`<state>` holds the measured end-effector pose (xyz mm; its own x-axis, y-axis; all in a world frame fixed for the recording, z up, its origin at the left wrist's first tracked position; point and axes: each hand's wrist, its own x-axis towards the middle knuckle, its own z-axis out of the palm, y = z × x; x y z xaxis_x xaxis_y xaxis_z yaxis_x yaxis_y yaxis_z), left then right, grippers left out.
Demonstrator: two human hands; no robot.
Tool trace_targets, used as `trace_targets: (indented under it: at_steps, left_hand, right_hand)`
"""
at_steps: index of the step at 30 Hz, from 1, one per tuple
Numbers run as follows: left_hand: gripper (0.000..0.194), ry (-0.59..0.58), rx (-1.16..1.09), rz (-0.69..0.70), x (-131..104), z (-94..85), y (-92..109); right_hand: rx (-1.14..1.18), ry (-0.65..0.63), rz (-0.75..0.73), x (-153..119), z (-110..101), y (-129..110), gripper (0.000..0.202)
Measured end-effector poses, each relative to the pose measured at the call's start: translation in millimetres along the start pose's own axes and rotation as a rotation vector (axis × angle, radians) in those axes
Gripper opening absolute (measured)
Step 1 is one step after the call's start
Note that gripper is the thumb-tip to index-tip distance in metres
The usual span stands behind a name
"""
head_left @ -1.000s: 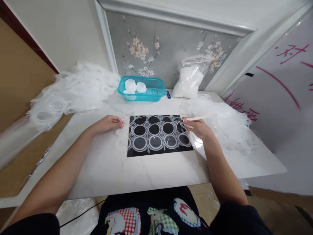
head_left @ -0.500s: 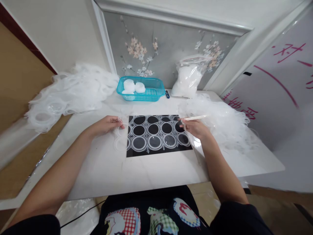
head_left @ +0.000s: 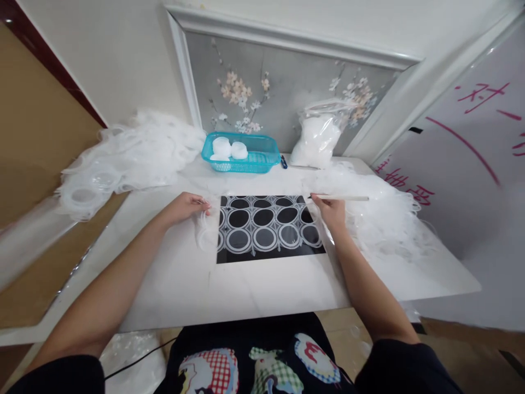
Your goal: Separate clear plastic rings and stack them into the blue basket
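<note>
A sheet of joined translucent rings (head_left: 263,239) lies over a black rectangular mat (head_left: 235,256), and some rings hang past the mat's left side. My left hand (head_left: 188,207) is at the mat's left, thumb and fingers pinched on the edge of the translucent ring sheet. At the mat's upper right corner, my right hand (head_left: 330,212) grips a thin white pen-like tool (head_left: 348,198). Its dark tip points left, and its shaft sticks out to the right above the knuckles. I cannot make out the tip's exact kind.
A blue plastic basket (head_left: 262,164) with white ring rolls stands at the back. Beside it are a small dark blue tool (head_left: 284,162) and a clear bag of white material (head_left: 318,139). Translucent rings are heaped at left (head_left: 135,148) and right (head_left: 381,219) on the white table (head_left: 279,290).
My right hand has drawn slightly right and up from the mat, and the tool now lies more level. My left hand keeps its pinch on the ring sheet. The view has shifted slightly.
</note>
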<state>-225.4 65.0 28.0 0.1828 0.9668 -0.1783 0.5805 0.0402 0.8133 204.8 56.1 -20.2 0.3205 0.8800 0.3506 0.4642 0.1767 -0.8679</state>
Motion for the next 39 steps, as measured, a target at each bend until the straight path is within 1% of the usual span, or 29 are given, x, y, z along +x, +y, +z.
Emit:
trace_targets:
  at_steps: [3,6,8,10,11,13,14,15,16,17,18,19,21,22,24,25,27,28,30,33,35,39]
  left_hand:
    - [0.039,0.0,0.054,0.018,2,3.1,-3]
    - [0.035,0.003,0.114,-0.003,3,2.6,-4]
    - [0.034,0.027,0.227,-0.041,1,-0.8,-1]
    - [0.042,0.092,0.397,-0.096,-4,-5.2,6]
    - [0.048,0.134,0.483,-0.124,-7,-6.7,11]
    - [0.059,0.216,0.624,-0.15,-17,-5.9,23]
    - [0.059,0.244,0.678,-0.135,-22,-2.8,29]
    - [0.055,0.263,0.745,-0.1,-29,2.2,33]
    - [0.048,0.264,0.804,-0.047,-36,9.0,35]
    - [0.04,0.236,0.855,0.014,-43,17.2,36]
    - [0.034,0.194,0.911,0.084,-52,26.2,34]
    - [0.029,0.145,0.971,0.165,-60,35.5,30]
    - [0.029,0.029,1.077,0.38,-78,52.4,19]
    - [0.028,0.014,1.111,0.487,-86,59.1,12]
    - [0.022,0.055,1.159,0.683,-99,67.7,0]
    - [0.022,0.104,1.176,0.756,-104,69.9,-4]
    - [0.024,0.204,1.197,0.847,-108,71.7,-10]
    - [0.024,0.244,1.202,0.864,-109,72.0,-12]
    - [0.023,0.287,1.201,0.859,-108,73.0,-14]
    - [0.028,0.293,1.207,0.81,-107,75.8,-17]
    - [0.031,0.278,1.217,0.803,-107,77.5,-20]
    - [0.034,0.256,1.228,0.803,-107,78.8,-22]
  right_hand:
    - [-0.046,-0.003,-0.023,1,9,7,0.033]
    - [-0.12,-0.069,0.002,0,12,10,0.035]
    - [-0.159,-0.119,0.022,-4,10,7,0.035]
    - [-0.224,-0.128,0.014,-10,4,-1,0.033]
    - [-0.275,-0.108,-0.013,-13,1,-8,0.031]
    - [-0.385,-0.044,-0.104,-19,-2,-23,0.027]
    - [-0.411,-0.029,-0.16,-23,-1,-31,0.026]
    - [-0.401,-0.051,-0.205,-26,3,-39,0.026]
    - [-0.35,-0.112,-0.227,-30,9,-48,0.027]
    - [-0.26,-0.209,-0.22,-34,19,-55,0.027]
    - [-0.148,-0.337,-0.189,-39,31,-63,0.028]
    - [-0.035,-0.478,-0.147,-44,45,-70,0.028]
    - [0.139,-0.723,-0.09,-55,76,-85,0.026]
    - [0.194,-0.808,-0.095,-60,91,-93,0.024]
    - [0.263,-0.921,-0.146,-67,120,-106,0.019]
    - [0.286,-0.956,-0.173,-69,132,-112,0.018]
    - [0.315,-1.01,-0.204,-72,151,-117,0.016]
    - [0.316,-1.024,-0.213,-72,158,-117,0.016]
    - [0.297,-1.024,-0.232,-73,167,-112,0.015]
    - [0.269,-0.98,-0.233,-73,171,-102,0.014]
    - [0.273,-0.96,-0.218,-74,170,-98,0.016]
    - [0.282,-0.979,-0.23,-74,168,-98,0.018]
